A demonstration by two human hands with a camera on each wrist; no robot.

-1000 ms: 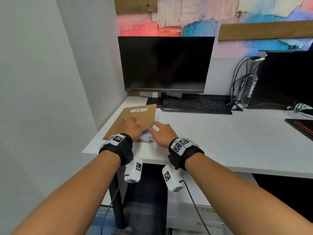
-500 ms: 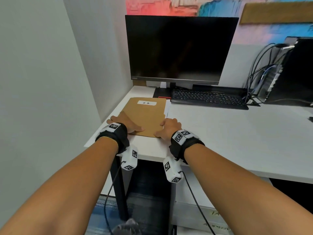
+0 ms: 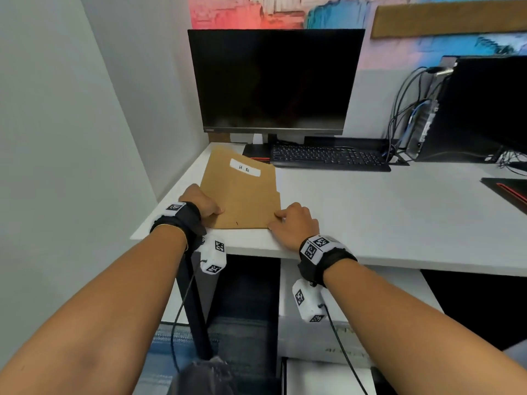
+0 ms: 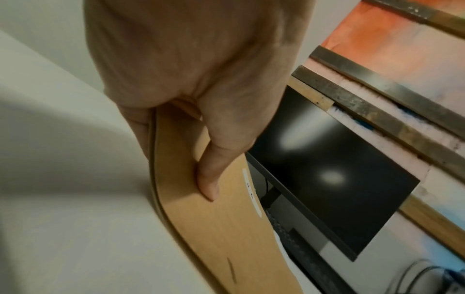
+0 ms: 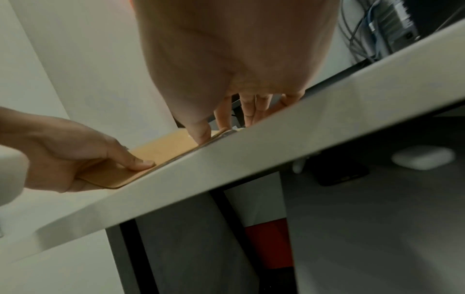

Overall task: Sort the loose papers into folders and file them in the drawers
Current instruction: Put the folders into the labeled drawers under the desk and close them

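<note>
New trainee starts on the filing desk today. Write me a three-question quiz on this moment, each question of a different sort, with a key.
1. True or false: the brown folder lies closed on the white desk.
2. Which hand grips the folder's near left corner, thumb on top? A) left hand B) right hand C) neither
3. Fill in: behind the folder, a black keyboard sits in front of the dark ______.

Key
1. True; its white label faces up.
2. A; the right hand is at the near right corner.
3. monitor
</note>
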